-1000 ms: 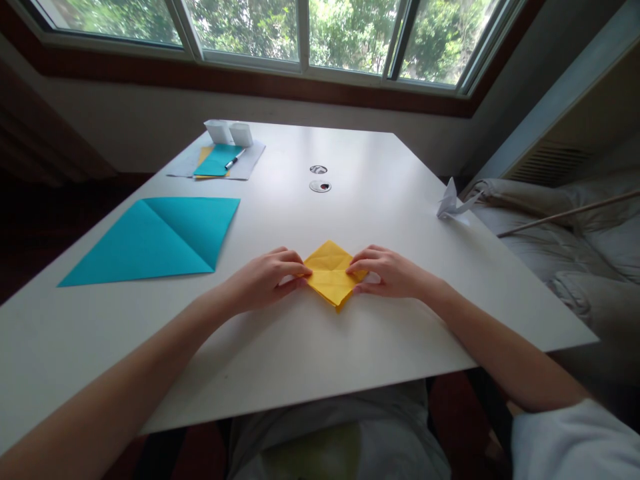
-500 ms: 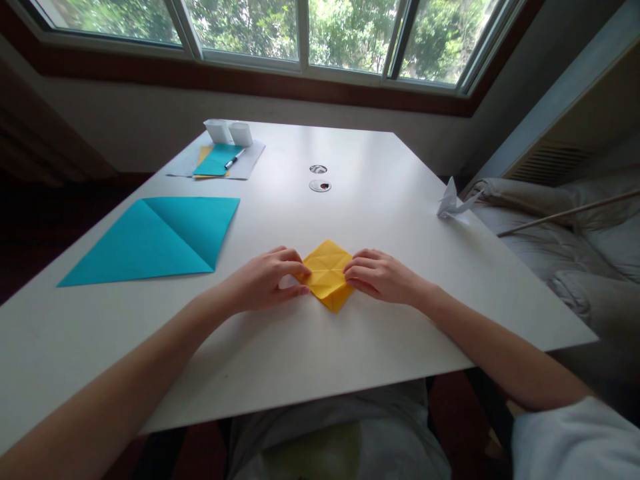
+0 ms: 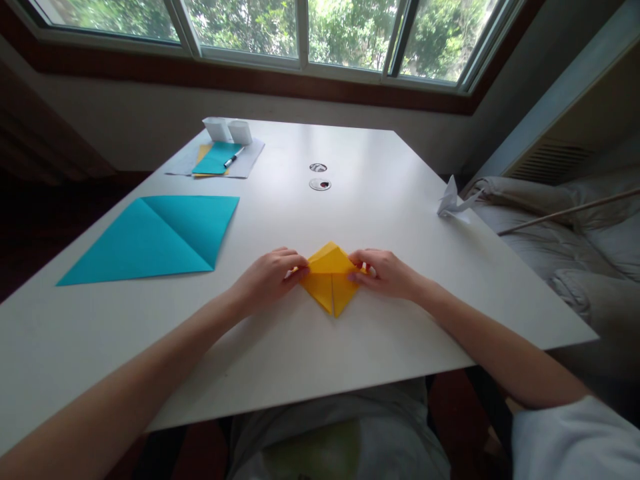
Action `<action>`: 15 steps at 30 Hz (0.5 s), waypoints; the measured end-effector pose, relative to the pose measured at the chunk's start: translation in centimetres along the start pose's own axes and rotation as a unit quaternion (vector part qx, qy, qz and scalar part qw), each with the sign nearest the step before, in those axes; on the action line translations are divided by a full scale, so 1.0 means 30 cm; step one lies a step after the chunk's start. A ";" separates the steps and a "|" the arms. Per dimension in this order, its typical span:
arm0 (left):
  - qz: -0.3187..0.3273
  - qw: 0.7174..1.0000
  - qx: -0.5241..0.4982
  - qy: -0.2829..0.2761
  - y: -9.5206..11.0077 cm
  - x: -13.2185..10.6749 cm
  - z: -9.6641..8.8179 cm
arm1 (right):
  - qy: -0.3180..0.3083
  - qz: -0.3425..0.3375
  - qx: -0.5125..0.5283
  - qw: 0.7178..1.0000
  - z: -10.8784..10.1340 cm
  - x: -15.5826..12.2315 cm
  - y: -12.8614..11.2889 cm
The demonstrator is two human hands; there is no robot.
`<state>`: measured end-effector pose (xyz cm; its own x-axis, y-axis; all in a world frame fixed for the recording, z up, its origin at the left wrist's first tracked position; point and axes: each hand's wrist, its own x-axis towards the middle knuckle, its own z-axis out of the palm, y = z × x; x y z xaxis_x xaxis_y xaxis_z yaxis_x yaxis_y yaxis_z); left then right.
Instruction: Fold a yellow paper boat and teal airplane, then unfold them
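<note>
A small folded yellow origami paper (image 3: 329, 277) lies near the front middle of the table, its shape a diamond. Across its middle runs a horizontal fold, and below that a slit parts the two lower flaps, which come to points toward me. My left hand (image 3: 275, 275) pinches its left corner between thumb and fingers. On the opposite corner my right hand (image 3: 383, 272) is closed in a pinch, thumb below and fingers above. The fingertips hide both side corners.
A large creased teal sheet (image 3: 155, 240) lies to the left. Behind it are stacked papers (image 3: 213, 160) with a pen (image 3: 233, 158) and two small white containers (image 3: 227, 131). A white paper crane (image 3: 454, 200) stands by the right edge. Two round cable holes (image 3: 320, 184) sit mid-table.
The yellow paper's front layer has been lifted and folded back, so the slit between the lower flaps now shows. My fingers have moved up slightly along the side corners.
</note>
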<state>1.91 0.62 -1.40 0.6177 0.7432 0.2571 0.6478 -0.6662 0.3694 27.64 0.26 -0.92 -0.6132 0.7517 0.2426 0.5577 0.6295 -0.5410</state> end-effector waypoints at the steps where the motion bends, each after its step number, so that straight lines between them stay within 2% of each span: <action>1: -0.013 1.000 -0.005 0.008 0.000 0.001 0.005 | 0.009 0.026 0.002 1.000 0.002 0.002 0.004; 5: -0.079 0.996 -0.029 0.022 0.006 0.010 0.021 | 0.065 0.103 0.012 0.992 0.023 0.014 0.018; 9: -0.099 0.994 -0.042 0.034 0.013 0.015 0.030 | 0.088 0.112 0.031 0.989 0.037 0.024 0.029; 11: -0.071 0.997 -0.002 0.042 0.017 0.013 0.031 | 0.096 0.100 0.017 0.990 0.041 0.025 0.035; 13: -0.016 0.996 0.075 0.038 0.023 0.010 0.031 | 0.104 0.065 -0.028 0.992 0.044 0.024 0.041; 15: 0.062 0.988 0.139 0.003 0.033 0.008 0.030 | 0.095 0.005 -0.082 0.992 0.047 0.022 0.043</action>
<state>3.10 0.09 -1.79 0.6971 0.6553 0.2910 0.6661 -0.7420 0.0751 27.17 1.29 -2.60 -0.4988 0.7720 0.3939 0.6571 0.6332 -0.4090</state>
